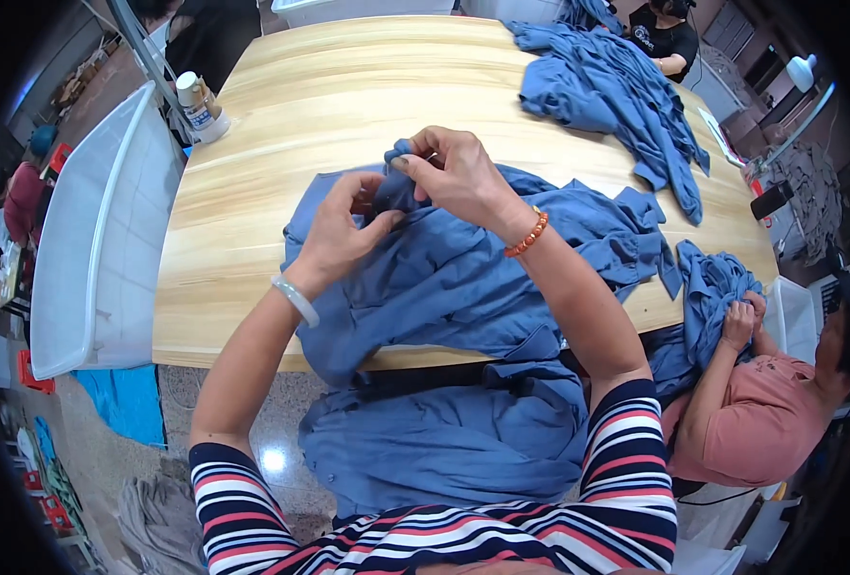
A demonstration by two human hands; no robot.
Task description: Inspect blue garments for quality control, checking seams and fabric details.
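A blue long garment (444, 268), probably a work shirt or jacket, lies rumpled across the near part of the wooden table. My left hand (344, 230), with a pale bangle at its wrist, grips a gathered fold of this cloth between thumb and fingers. Close beside it, my right hand (459, 172), wearing an orange bead bracelet, pinches a small bunched end of the same garment, raised above the tabletop. The fold between the hands looks darker, and the fingertips partly hide it. More blue cloth (444, 441) hangs in front of my body, below the table edge.
The wooden table (348, 86) bears a pile of blue garments (617, 105) at the far right. A white plastic bin (109, 230) stands left, near a spray can (195, 101). At right, a person in a pink top (756, 412) handles blue cloth (708, 297).
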